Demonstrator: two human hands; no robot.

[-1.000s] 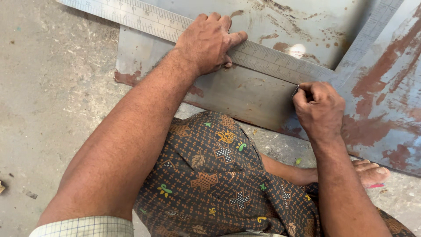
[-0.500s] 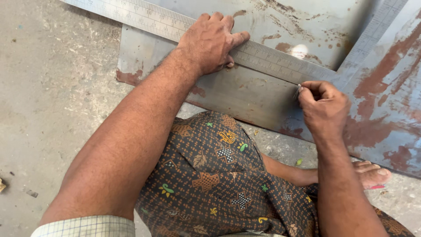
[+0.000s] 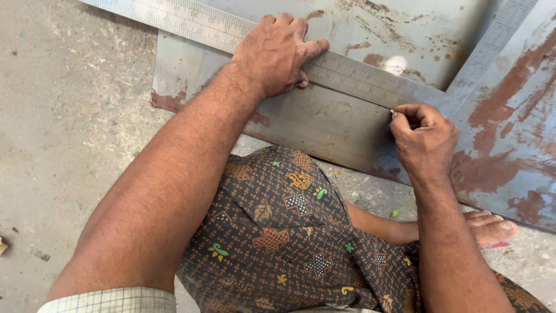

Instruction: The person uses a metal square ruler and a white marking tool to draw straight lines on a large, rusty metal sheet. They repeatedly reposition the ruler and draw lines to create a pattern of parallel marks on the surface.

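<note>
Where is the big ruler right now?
In the head view the ruler lies slanted across the rusty metal sheet at the top, pressed flat by the left hand, with the right hand at its lower edge.

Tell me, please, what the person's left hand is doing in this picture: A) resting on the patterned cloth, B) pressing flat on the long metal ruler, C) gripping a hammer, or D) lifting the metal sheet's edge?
B: the left hand lies palm-down on the metal ruler, holding it against the rusty sheet.
</note>
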